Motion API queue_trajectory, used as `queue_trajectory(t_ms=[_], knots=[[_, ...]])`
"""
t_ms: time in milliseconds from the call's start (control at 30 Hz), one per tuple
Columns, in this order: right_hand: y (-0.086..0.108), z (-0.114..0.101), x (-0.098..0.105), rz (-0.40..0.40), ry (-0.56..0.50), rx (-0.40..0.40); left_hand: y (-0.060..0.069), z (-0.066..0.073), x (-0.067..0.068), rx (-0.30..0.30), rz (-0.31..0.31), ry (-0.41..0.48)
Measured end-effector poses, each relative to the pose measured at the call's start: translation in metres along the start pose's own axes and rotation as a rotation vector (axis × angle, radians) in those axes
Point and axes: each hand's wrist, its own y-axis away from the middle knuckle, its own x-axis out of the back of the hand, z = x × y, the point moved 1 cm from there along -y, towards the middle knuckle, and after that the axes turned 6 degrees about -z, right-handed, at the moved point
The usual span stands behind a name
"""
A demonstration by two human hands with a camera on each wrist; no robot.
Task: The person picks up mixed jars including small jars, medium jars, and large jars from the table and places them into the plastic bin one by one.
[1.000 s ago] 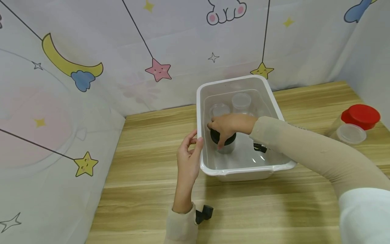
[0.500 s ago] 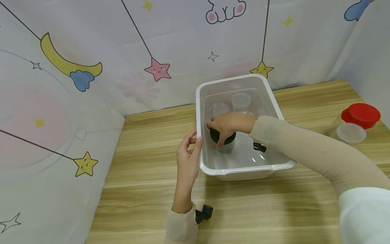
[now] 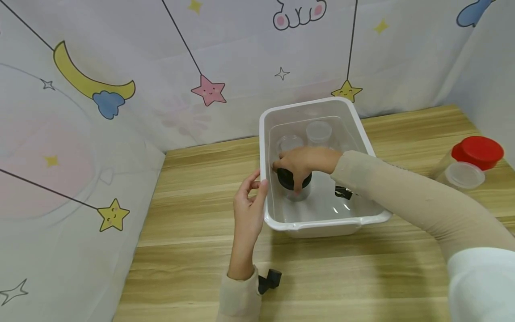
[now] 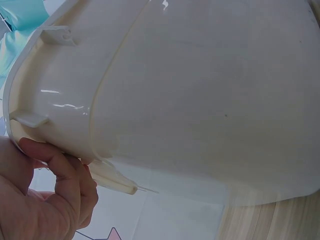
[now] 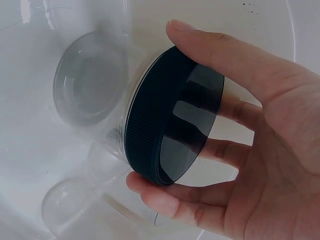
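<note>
A white plastic tub (image 3: 322, 226) stands on the wooden table. My left hand (image 3: 247, 208) holds its left rim, thumb over the edge; in the left wrist view the fingers (image 4: 75, 185) curl under the rim. Inside the tub, my right hand (image 3: 303, 158) grips the black ribbed lid (image 5: 150, 110) of a clear jar (image 3: 297, 196) from above. In the right wrist view the thumb is on one side of the lid and fingers are on the other. Two clear containers (image 3: 319, 131) with translucent lids stand behind the jar, the nearer one partly hidden by the hand.
At the table's right side stand a red-lidded jar (image 3: 479, 153) and a clear-lidded container (image 3: 464, 175). A printed curtain (image 3: 241, 53) with stars hangs behind the table. A black wrist device (image 3: 269, 281) sits at the left sleeve.
My right thumb has slid slightly right along the front of the black lid. The left hand and the tub have stayed in place.
</note>
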Motion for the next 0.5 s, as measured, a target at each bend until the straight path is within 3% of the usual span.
queue_trajectory(t_ms=[500], knots=[[-0.0001,0.0011,0.0010,-0.006,-0.014,-0.014,-0.0009,-0.0012,-0.0006,0.006,0.004,0.004]])
